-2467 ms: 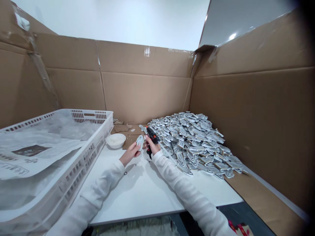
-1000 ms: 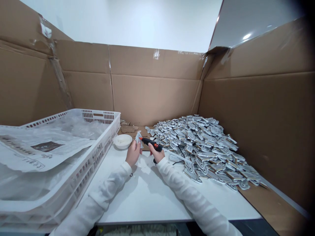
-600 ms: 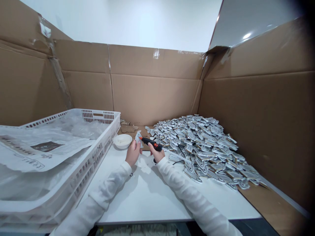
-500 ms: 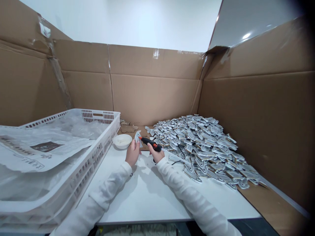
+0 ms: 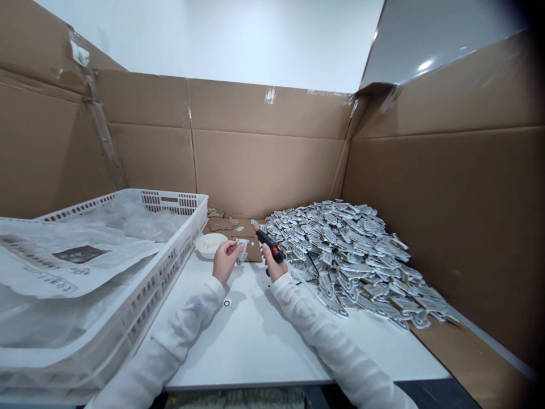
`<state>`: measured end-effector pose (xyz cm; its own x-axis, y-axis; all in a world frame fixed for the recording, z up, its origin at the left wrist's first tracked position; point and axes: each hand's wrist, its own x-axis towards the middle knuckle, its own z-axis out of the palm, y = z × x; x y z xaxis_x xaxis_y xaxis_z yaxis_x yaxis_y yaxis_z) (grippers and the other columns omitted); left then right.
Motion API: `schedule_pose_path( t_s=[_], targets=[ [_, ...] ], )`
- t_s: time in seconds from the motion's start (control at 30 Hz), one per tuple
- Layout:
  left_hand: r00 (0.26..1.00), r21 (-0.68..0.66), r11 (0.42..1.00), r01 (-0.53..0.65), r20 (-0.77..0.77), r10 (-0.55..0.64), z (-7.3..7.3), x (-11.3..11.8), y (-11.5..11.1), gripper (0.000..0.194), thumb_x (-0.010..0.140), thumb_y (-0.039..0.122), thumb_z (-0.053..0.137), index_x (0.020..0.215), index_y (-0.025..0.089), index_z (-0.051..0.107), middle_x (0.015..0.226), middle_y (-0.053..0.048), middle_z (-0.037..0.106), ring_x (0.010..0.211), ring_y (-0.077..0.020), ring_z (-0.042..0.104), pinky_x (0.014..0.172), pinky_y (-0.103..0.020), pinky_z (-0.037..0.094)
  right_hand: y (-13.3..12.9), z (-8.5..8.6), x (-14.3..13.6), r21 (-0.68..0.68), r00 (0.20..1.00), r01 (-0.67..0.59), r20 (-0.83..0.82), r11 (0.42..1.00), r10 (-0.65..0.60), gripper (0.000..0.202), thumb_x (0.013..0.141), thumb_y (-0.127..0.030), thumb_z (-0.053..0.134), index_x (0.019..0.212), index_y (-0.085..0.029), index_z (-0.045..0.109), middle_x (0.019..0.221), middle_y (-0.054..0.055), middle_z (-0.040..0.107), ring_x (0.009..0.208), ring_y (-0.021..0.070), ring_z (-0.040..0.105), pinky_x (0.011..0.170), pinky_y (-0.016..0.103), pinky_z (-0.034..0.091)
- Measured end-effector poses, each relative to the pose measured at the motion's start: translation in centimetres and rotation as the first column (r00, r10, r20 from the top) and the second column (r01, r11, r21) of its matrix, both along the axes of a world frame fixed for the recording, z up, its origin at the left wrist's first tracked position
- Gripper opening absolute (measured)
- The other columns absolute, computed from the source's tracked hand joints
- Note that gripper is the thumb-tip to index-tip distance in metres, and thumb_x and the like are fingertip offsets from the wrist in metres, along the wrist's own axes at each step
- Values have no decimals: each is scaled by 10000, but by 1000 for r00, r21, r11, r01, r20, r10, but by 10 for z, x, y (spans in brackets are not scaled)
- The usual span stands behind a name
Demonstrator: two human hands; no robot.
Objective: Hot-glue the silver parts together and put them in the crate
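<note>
the left hand [image 5: 225, 262] pinches a small grey-and-white piece [image 5: 242, 251] between thumb and fingers, up over the near part of a cardboard sheet [image 5: 254, 254] on the white table [image 5: 255, 352]. the right hand [image 5: 273, 264] is wrapped around a black-and-orange glue gun [image 5: 269, 243], its tip pointing away and leftward, apart from the piece. a white bowl [image 5: 204, 250] sits just beyond the left hand (its pale contents are hard to make out). to the right rises a big heap of similar pieces [image 5: 340, 250]. at left stands a white basket [image 5: 157, 278] with clear plastic [image 5: 140, 218] and a printed sheet [image 5: 72, 264]. 1 small dark ring [image 5: 227, 303] lies near the left sleeve [image 5: 187, 315].
</note>
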<state>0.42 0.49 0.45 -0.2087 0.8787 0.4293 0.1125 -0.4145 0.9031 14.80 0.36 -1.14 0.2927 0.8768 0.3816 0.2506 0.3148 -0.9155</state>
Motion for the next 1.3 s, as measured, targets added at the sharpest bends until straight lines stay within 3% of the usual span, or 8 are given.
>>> schedule_pose_path(
  t_s=[0.2, 0.47, 0.87, 1.3],
  targets=[
    [970, -88, 986, 141, 211, -120, 1, 3, -2, 249, 679, 385, 567, 774, 162, 509, 685, -4, 577, 626, -126, 535, 581, -226, 421, -8, -3, -3, 117, 987, -97, 137, 988, 81, 376, 695, -537, 502, 565, -195, 586, 573, 14, 555, 562, 149, 505, 582, 260, 402],
    [974, -100, 992, 83, 220, -59, 6, 5, -6, 153, 689, 281, 528, 785, 163, 507, 766, -24, 616, 718, -133, 569, 654, -225, 415, -4, -5, -2, 68, 964, -113, 250, 991, 93, 386, 710, -514, 477, 477, -211, 534, 485, 12, 540, 540, 159, 507, 562, 257, 386],
    [976, -101, 990, 100, 202, -78, 0, 3, -1, 198, 682, 298, 553, 828, 171, 513, 819, -39, 629, 766, -143, 578, 701, -247, 423, -4, -2, -2, -75, 973, -117, 189, 990, 130, 414, 673, -558, 467, 451, -212, 520, 445, 6, 529, 488, 157, 512, 542, 261, 399],
    [974, -102, 988, 118, 206, -96, 3, 4, -3, 225, 669, 310, 541, 835, 161, 513, 814, -46, 632, 755, -147, 580, 652, -233, 426, -2, -5, -4, -28, 987, -74, 143, 997, 77, 392, 641, -528, 530, 421, -208, 475, 392, -7, 482, 434, 145, 474, 474, 257, 373]
  ],
)
